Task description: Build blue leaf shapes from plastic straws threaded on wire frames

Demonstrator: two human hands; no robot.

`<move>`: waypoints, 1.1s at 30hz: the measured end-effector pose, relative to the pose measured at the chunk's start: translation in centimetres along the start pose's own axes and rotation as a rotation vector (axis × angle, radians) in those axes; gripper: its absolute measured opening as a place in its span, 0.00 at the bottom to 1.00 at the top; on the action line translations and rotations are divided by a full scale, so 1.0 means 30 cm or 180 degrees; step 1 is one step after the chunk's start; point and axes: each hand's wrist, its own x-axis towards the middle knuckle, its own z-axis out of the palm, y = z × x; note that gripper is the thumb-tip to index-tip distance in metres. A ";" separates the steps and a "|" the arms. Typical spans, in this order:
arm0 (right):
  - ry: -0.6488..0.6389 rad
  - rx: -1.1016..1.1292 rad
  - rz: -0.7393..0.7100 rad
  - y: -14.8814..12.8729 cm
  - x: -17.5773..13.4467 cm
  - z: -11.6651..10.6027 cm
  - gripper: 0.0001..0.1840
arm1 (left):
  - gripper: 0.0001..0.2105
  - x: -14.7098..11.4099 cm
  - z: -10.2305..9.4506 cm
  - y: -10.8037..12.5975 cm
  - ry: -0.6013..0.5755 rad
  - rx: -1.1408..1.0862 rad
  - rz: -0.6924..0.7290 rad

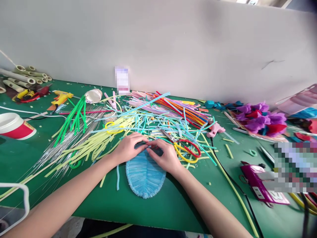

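Note:
A blue leaf shape made of fuzzy pipe cleaners (146, 178) lies on the green table in front of me, its rounded end toward me and a crease down its middle. At its far end, the fingers of my left hand (130, 147) are closed in a pinch. My right hand (165, 154) pinches at the same spot, fingertips touching those of the left, and covers part of the leaf's right side. Just what sits between the fingertips is hidden. Scissors with red and yellow handles (186, 149) lie beside my right hand. A loose blue pipe cleaner (118, 178) rests left of the leaf.
Yellow pipe cleaners (86, 145), thin wires (53, 155) and a mixed colourful pile (170, 105) spread behind my hands. A paper cup (18, 127) and yellow glue gun (61, 97) stand left. Right are a pink glue gun (215, 129), its cord, a purple power strip (260, 183) and purple flowers (260, 120).

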 end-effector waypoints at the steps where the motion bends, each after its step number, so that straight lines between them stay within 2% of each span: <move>1: 0.0018 0.0017 0.0020 0.002 0.003 0.001 0.07 | 0.05 0.000 0.000 0.000 -0.0003 0.0013 -0.0005; 10: 0.0298 -0.0161 0.0093 0.018 0.003 0.022 0.06 | 0.02 0.002 0.011 -0.004 0.0049 0.0132 -0.0125; 15: 0.0541 -0.0316 0.0321 0.039 0.007 0.019 0.04 | 0.04 -0.002 0.007 0.007 0.0070 0.0186 -0.0127; 20: 0.0429 -0.0245 0.0242 0.039 0.015 0.015 0.05 | 0.05 0.005 0.007 0.016 0.0134 0.0087 -0.0155; 27: 0.0329 -0.0146 -0.0062 0.025 0.020 0.008 0.06 | 0.07 0.022 0.020 -0.019 0.0018 -0.0262 -0.0255; 33: 0.0384 -0.0197 0.0095 0.016 0.015 0.015 0.05 | 0.06 0.026 0.011 0.007 0.0024 -0.0306 -0.0284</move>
